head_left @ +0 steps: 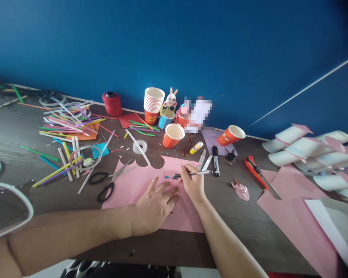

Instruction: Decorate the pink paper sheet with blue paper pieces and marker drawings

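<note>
A sheet of pink paper [127,189] with scalloped cut-outs along its far edge lies in front of me. My left hand [158,204] rests flat on it, fingers spread. In my right hand [193,185] is a pen [195,173], held nearly level, its tip pointing left over the paper. A small blue piece [167,177] shows by the tip; whether they touch I cannot tell. Black-handled scissors [110,179] lie part open over the sheet's left edge. A black marker [215,160] is on the table right of my right hand.
Drinking straws [66,125] are heaped at the left. Behind the paper stand an orange paper cup [173,136], a cup stack [153,101] and red thread [112,104]. A box cutter [259,174], more pink paper [298,208] and paper rolls [304,150] are on the right.
</note>
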Tool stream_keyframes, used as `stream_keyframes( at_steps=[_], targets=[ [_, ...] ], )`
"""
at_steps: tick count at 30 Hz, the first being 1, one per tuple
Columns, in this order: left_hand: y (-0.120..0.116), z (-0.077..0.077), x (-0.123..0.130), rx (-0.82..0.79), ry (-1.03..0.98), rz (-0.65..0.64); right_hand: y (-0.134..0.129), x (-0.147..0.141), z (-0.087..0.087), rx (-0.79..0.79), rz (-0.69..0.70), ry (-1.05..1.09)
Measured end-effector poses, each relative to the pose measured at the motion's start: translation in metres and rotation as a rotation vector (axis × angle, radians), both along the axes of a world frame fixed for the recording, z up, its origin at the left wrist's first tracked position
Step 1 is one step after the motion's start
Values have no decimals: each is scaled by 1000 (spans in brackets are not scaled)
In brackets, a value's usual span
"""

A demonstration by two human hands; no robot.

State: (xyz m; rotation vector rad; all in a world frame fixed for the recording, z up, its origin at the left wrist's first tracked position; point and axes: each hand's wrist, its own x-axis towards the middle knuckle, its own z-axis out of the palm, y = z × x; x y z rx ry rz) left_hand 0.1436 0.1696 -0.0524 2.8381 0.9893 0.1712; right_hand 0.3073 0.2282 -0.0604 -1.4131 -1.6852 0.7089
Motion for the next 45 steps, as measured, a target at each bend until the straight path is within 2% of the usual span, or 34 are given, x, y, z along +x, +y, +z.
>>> stream_keyframes(
  at_steps=[15, 45],
  targets=[
    [-1, -3, 0, 27, -16, 7, 0, 0, -2, 11, -16, 4],
    [0, 0, 0, 10, -16, 7, 0, 2, -4, 2, -8, -14]
  ],
)
